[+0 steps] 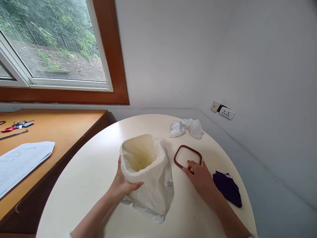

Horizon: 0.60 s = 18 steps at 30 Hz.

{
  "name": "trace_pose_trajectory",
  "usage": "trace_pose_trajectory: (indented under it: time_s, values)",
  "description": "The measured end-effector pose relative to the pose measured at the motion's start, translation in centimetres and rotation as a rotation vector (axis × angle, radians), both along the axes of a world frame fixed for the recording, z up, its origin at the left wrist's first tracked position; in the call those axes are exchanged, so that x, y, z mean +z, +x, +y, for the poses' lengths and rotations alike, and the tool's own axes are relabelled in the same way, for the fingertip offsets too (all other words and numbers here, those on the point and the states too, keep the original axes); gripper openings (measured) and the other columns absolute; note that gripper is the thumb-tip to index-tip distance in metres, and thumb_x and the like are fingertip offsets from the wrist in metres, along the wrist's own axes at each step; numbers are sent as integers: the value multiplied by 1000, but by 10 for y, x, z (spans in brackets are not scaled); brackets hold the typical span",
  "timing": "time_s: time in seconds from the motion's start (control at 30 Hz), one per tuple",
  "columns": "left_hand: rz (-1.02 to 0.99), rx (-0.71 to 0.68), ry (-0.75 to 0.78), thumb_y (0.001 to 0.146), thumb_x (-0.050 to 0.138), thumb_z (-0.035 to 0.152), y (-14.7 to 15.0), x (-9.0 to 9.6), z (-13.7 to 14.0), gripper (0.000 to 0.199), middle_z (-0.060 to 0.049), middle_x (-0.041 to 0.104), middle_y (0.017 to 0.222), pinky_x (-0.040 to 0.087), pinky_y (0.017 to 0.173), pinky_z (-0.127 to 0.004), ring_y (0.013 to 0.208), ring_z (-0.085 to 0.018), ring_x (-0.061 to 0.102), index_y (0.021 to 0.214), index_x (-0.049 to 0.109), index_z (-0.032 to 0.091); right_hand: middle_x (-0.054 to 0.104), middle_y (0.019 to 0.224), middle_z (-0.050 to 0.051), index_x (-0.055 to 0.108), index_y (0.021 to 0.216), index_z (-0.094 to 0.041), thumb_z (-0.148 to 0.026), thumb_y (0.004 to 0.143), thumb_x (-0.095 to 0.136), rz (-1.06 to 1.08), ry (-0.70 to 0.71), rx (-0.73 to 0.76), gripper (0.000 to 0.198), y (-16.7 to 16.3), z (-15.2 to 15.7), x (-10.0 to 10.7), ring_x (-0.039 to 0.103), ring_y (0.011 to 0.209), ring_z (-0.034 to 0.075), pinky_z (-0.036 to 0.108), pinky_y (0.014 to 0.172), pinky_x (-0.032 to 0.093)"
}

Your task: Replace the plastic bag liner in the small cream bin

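Note:
A trash bin lined with a white plastic bag (152,190) stands on the round table, its mouth tilted toward me. The bag is folded over the rim, and loose plastic spreads around the base. On the bin's left side, my left hand (123,184) grips it, thumb across the front and fingers mostly hidden behind. To the right of the bin, a brown rounded-square ring (192,149) lies on the tabletop. My right hand (200,175) pinches the ring's near edge between thumb and fingers.
Behind the ring sits a knotted white plastic bag (196,129). Dark purple cloth (227,188) lies at the right of the round table (81,185). On the left, a wooden desk (66,124) carries papers (23,162) and small tools. A wall socket (227,112) is at the right.

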<state>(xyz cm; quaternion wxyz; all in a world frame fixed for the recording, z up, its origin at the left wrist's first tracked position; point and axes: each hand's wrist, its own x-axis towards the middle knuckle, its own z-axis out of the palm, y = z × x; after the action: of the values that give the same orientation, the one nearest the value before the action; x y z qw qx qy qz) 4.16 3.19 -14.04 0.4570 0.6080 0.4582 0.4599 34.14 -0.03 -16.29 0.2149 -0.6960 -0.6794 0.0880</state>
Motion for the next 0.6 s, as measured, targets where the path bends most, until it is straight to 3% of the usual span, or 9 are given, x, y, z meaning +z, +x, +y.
trace_pose_trajectory:
  time_s: [0.1, 0.23, 0.33, 0.47, 0.53, 0.6]
  values:
    - [11, 15, 26, 48, 79, 44, 2, -3, -1, 120, -14, 41, 130, 42, 93, -53, 117, -37, 43, 139, 4, 26, 64, 70, 1, 54, 71, -22, -40, 88, 35, 0, 27, -8, 31, 1, 1, -2, 58, 58, 16, 57, 101, 23]
    - [-20, -6, 70, 52, 78, 42, 3, -8, -1, 120, -13, 31, 136, 36, 98, -52, 125, -36, 34, 139, -2, 29, 68, 84, 3, 59, 81, -21, -35, 89, 34, -42, 178, -16, 31, -3, 4, -8, 63, 76, 18, 53, 104, 22]
    - [-19, -68, 54, 53, 79, 40, -2, -8, 0, 123, -13, 26, 140, 35, 99, -53, 127, -36, 30, 138, -10, 32, 67, 95, 6, 61, 83, -19, -32, 90, 35, -64, 277, 12, 29, -13, 5, -8, 61, 92, 19, 50, 104, 24]
    - [-15, -133, 104, 51, 78, 50, -18, -3, 6, 124, -11, 12, 147, 26, 104, -53, 133, -36, 17, 139, -8, 34, 64, 106, 7, 61, 83, -19, -29, 89, 37, -68, 299, 73, 27, -31, 9, -2, 57, 102, 20, 49, 104, 25]
    - [-72, -102, 166, 56, 71, 59, -26, 0, 11, 115, -9, 9, 148, 20, 107, -51, 135, -34, 11, 140, -4, 34, 62, 110, 8, 62, 86, -20, -29, 90, 37, -73, 290, 94, 27, -37, 14, 1, 56, 105, 22, 50, 103, 26]
    - [-133, -18, 167, 68, 57, 63, -33, 1, 18, 94, -8, 12, 148, 15, 109, -49, 135, -31, 13, 140, 5, 32, 60, 113, 10, 62, 90, -21, -31, 89, 37, -80, 277, 118, 27, -42, 23, 3, 54, 108, 24, 50, 103, 27]
